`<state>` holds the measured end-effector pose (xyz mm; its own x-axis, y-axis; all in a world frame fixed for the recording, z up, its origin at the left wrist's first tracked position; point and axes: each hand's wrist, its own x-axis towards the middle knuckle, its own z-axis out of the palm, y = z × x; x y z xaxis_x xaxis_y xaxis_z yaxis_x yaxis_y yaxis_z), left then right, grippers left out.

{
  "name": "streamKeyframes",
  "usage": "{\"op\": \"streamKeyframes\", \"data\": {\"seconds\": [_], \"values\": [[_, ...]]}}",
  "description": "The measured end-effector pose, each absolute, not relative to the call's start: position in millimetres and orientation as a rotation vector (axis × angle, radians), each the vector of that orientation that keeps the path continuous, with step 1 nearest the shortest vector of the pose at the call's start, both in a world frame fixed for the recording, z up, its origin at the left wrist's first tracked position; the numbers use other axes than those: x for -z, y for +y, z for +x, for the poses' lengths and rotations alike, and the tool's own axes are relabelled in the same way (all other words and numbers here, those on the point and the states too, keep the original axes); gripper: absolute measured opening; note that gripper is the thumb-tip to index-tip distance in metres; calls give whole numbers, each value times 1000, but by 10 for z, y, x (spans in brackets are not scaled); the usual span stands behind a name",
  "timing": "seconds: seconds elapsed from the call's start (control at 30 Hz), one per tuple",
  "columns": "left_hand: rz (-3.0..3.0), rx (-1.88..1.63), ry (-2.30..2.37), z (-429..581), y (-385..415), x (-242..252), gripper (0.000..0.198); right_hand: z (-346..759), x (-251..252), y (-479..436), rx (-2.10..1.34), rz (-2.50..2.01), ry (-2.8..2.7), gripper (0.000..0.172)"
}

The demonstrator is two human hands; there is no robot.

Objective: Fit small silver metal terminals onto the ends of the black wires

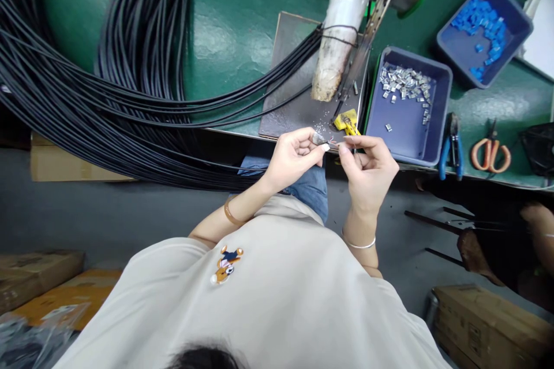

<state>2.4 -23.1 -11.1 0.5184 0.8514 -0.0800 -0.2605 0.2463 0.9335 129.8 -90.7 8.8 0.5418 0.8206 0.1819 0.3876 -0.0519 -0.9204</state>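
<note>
Near the bench's front edge, my left hand (298,153) pinches the end of a black cable (246,168), whose length runs off to the left. Thin stripped wires (332,142) stick out of that end. The fingertips of my right hand (367,162) are closed on these wires, a little to the right of my left thumb. A yellow tool (347,121), perhaps a wire stripper, lies just beyond my fingers on the dark board (289,109). Small pale scraps are scattered beside it.
Thick bundles of black cable (142,40) fill the left. To the right are a bin (376,132) of metal connector shells, a bin (459,60) of blue parts, blue-handled pliers (452,147) and orange-handled scissors (490,153). A wrapped post (340,29) rises over the board. Another person sits at right.
</note>
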Motion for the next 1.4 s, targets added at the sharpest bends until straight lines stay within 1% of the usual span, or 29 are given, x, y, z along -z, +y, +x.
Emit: {"op": "streamKeyframes", "data": {"seconds": [0.27,0.57,1.17,1.3,1.4], "values": [[1059,-842,677,28,-230,126,24,1284,-97,-906,-545,-1622,-1046,10],[1136,-876,691,26,-238,179,15,1281,-98,-897,-502,-1634,-1038,12],[1237,-892,692,18,-272,189,15,1278,-73,-901,-500,-1618,-1045,11],[1333,-899,722,15,-301,203,17,1269,-53,-912,-442,-1700,-1148,14],[1304,-914,715,18,-297,190,16,1279,-32,-913,-341,-1720,-1127,16]]}}
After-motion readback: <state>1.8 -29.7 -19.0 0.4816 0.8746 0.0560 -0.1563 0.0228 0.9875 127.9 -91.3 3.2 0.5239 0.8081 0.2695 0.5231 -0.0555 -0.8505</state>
